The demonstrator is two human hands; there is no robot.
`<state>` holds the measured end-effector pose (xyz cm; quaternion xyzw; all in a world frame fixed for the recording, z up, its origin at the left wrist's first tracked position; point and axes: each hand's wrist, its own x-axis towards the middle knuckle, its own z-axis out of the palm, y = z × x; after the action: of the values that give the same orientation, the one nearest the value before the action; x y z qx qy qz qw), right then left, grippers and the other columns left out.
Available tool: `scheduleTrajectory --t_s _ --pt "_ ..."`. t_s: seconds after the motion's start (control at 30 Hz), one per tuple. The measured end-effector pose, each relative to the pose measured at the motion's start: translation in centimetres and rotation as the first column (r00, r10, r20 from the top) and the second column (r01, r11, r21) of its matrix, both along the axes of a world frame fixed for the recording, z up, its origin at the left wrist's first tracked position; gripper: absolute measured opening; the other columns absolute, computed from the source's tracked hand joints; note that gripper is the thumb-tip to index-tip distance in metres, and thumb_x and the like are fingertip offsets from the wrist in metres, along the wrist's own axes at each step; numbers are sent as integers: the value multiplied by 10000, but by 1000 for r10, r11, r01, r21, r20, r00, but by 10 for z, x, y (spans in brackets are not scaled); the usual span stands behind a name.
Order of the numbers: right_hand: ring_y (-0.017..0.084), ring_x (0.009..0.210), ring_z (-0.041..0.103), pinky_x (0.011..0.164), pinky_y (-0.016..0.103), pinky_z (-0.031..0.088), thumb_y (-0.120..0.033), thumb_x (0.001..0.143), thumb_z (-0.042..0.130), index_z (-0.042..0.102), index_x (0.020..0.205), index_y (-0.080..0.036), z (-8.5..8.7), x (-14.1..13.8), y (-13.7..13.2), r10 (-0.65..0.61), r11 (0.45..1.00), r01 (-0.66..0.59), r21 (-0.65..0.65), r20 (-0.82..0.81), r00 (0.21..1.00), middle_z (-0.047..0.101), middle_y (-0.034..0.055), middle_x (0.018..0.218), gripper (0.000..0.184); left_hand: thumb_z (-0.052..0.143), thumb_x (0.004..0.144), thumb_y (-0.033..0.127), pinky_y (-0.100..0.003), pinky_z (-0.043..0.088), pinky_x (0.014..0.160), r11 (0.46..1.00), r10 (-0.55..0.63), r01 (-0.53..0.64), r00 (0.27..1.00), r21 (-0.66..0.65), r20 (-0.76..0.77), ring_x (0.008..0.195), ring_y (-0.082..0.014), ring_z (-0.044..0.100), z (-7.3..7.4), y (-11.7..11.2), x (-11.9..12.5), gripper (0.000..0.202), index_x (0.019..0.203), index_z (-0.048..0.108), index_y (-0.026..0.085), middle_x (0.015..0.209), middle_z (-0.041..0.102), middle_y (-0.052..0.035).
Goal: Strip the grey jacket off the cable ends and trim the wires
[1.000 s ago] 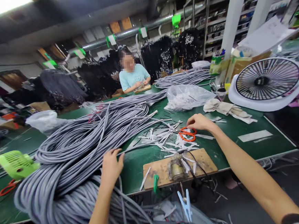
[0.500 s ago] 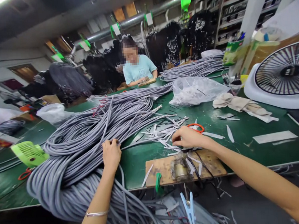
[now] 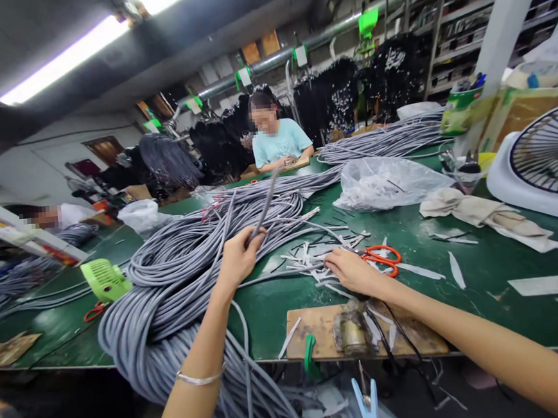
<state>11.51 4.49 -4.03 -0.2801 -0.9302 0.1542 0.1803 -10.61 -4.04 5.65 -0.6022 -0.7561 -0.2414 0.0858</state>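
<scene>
The grey cables (image 3: 182, 268) look like smooth, matt plastic. Desk (image 3: 481, 264) top's matt green, kinda scuffed. Board (image 3: 317, 331) at the near edge is rough bare wood, scissors (image 3: 377, 258) have glossy orange plastic handles, bag (image 3: 383, 184) is clear crinkly plastic.

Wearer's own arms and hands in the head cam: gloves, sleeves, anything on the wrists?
No gloves: the left hand and right hand are both bare. No sleeve shows on either forearm as far as the frame reaches. The left wrist carries a thin, silver-coloured bangle; the right wrist shows no watch, band or marking.
</scene>
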Motion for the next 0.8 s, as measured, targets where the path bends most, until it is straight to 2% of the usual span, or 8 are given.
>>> scheduleTrajectory --t_s 0.03,0.1,0.17,0.23,0.4,0.5,0.63,0.8 --pt "174 808 566 715 266 402 -219 888 342 600 965 -162 0 2 0 -33 999 33 -2 -49 998 585 97 899 275 405 838 335 -192 376 541 982 -187 181 972 52 140 567 -102 507 6 6 16 290 957 607 165 654 577 5" --pt "177 800 560 730 277 403 -257 871 401 613 942 -168 0 7 1 -89 996 84 -36 -180 980 584 86 880 240 514 776 288 -190 388 577 884 -466 444 805 147 367 616 -97 520 10 16 49 244 939 624 144 717 592 -6" --pt "179 799 557 733 276 404 -219 837 453 629 887 -149 0 12 2 -138 990 119 -81 -300 944 596 85 852 195 594 715 267 -185 382 563 799 -564 577 620 172 546 605 -87 509 2 25 74 245 917 632 134 717 586 -4" --pt "170 761 557 700 264 407 -192 844 420 632 826 -135 1 16 3 -179 983 152 -104 -358 916 609 79 798 220 666 645 266 -181 369 537 785 -543 592 514 183 664 569 -77 483 -14 34 87 244 839 643 120 657 564 8" --pt "106 499 465 503 207 363 -372 882 353 638 861 -166 14 18 1 -239 964 147 -222 -479 845 549 -16 554 352 628 677 370 -168 251 396 890 -393 414 486 191 780 388 -35 306 -64 52 85 281 693 615 90 425 391 69" --pt "93 495 434 476 203 335 -439 784 513 643 919 -160 27 15 1 -267 946 92 -311 -586 765 566 -15 597 336 665 641 344 -179 325 443 886 -399 420 471 197 787 454 -59 404 -81 54 87 270 715 640 85 497 501 27" --pt "101 529 466 502 209 358 -428 786 501 628 695 -133 38 10 10 -373 912 123 -392 -669 643 571 12 583 334 624 698 319 -218 418 560 864 -427 452 419 224 801 625 -117 531 -82 43 93 291 893 661 106 766 635 -61" --pt "93 496 459 474 204 360 -437 737 565 591 647 -126 33 7 12 -448 846 34 -531 -675 586 537 -2 545 325 540 784 283 -216 376 505 873 -474 384 522 301 709 521 -96 459 -76 30 96 251 923 672 121 603 549 -20"
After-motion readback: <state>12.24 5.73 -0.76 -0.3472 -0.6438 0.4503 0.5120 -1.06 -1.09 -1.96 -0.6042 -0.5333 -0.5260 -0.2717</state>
